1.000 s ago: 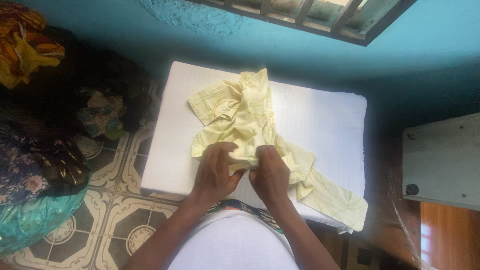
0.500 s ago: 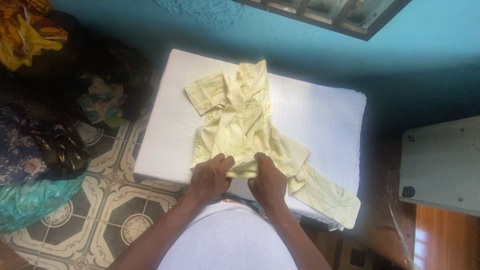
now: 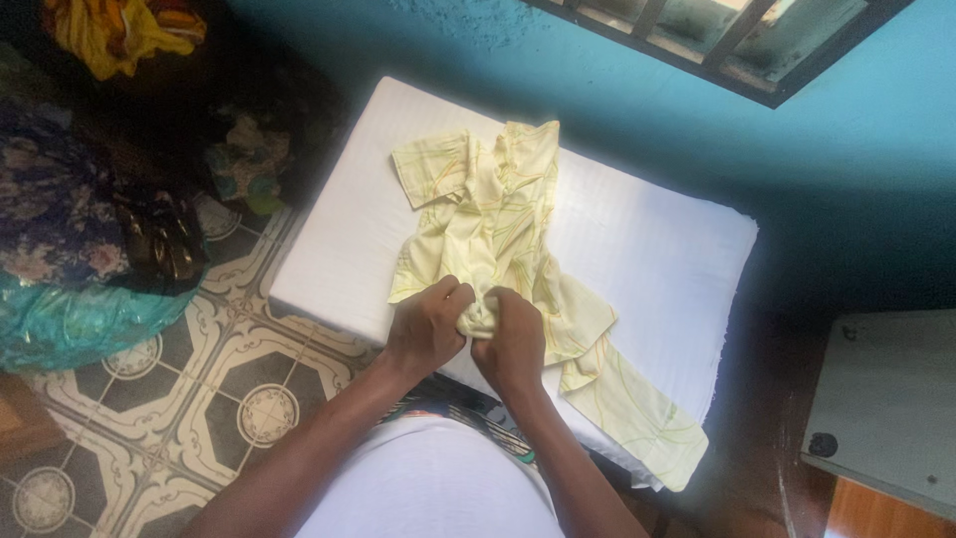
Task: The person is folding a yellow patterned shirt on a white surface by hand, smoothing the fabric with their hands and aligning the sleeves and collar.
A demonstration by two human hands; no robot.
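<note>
Two hands, left hand (image 3: 426,329) and right hand (image 3: 513,344), fists closed on the shirt (image 3: 498,249) hem at centre frame over the white cushion (image 3: 647,249); best kept level, pulling evenly.

A white padded table (image 3: 657,249) is standing on the patterned tile floor (image 3: 149,418), and a pale yellow shirt (image 3: 498,229) is lying crumpled across its top.

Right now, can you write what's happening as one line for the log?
left hand: shut on shirt | right hand: shut on shirt | shirt: pale yellow, crumpled, on white pad | hands: side by side at near hem
</note>
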